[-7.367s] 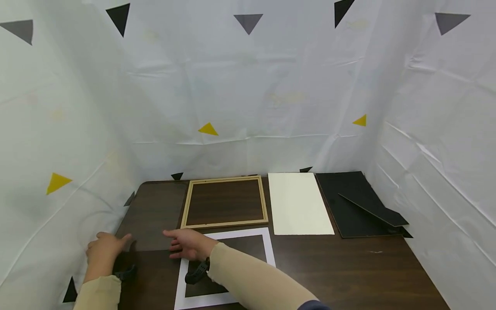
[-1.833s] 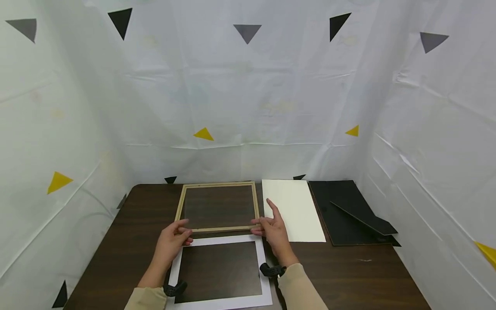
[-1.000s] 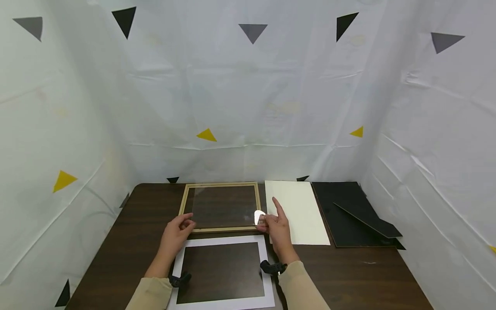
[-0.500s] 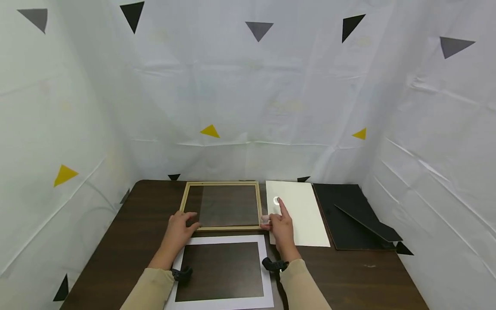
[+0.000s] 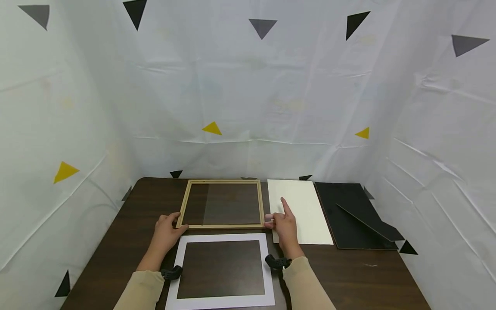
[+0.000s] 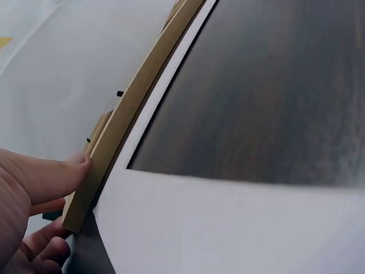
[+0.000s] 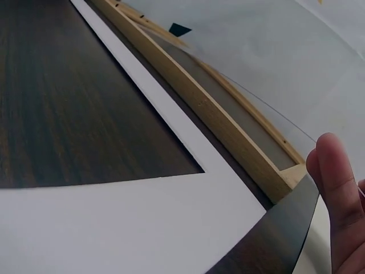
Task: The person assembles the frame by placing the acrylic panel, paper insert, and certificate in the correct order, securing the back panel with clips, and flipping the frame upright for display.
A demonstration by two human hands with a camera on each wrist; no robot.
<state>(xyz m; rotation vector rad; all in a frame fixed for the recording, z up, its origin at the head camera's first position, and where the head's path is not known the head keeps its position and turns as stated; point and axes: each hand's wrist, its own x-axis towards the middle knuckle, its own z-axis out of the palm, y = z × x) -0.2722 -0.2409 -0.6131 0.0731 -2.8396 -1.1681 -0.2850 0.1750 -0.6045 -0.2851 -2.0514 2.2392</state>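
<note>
A light wooden frame (image 5: 224,226) lies at the back of the table, with a clear sheet (image 5: 232,204) over it. The sheet sits off to the right: its left edge crosses inside the frame, and its right end reaches past the right bar. My left hand (image 5: 164,234) grips the frame's near left corner; in the left wrist view its thumb (image 6: 65,174) lies against the wood. My right hand (image 5: 286,226) pinches the sheet's right end, index finger pointing up. That hand is partly cut off in the right wrist view. In front of the frame lies a white mat (image 5: 222,237) with a rectangular opening.
A cream-white board (image 5: 306,215) lies under and beyond my right hand. Right of it is a black panel (image 5: 341,211) with a flap (image 5: 372,221) standing up at a slant. White sheeting (image 5: 248,94) with coloured triangles hangs around the dark wood table (image 5: 368,284).
The clear sheet, earlier flat at the table's left, is now over the frame. Lately it has slid right with my right hand, while my left hand has moved left onto the frame's corner.
</note>
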